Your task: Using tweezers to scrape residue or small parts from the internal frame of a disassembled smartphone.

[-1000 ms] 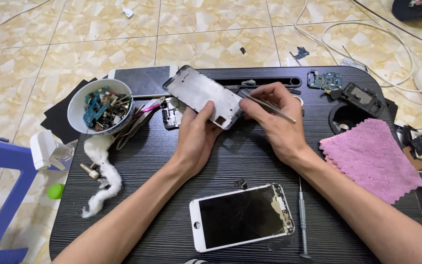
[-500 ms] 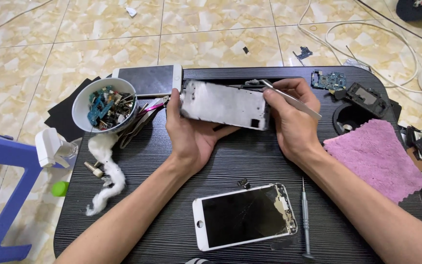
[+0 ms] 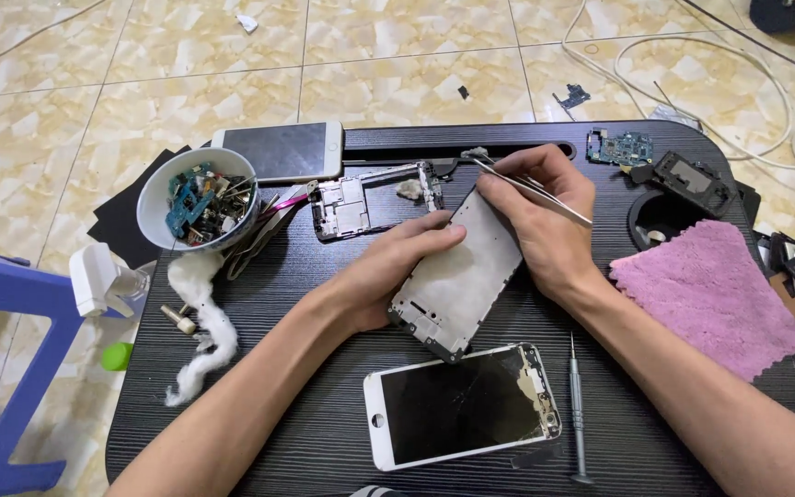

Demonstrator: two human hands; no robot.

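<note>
At the centre of the frame a flat, matte grey metal phone backplate (image 3: 457, 276) lies tilted on the dark wood-grain table (image 3: 232, 405). The left hand (image 3: 388, 267) grips its left edge, fingers pressed together along the rim. The right hand (image 3: 545, 212) rests on its upper right corner, fingers pinching slim steel tweezers (image 3: 531, 189). Just below lies a white phone with cracked black glass (image 3: 462, 405), a thin screwdriver (image 3: 577, 410) beside it. Upper left, a white bowl (image 3: 154, 207) holds small circuit parts; at right, a fuzzy pink cloth (image 3: 710, 294).
</note>
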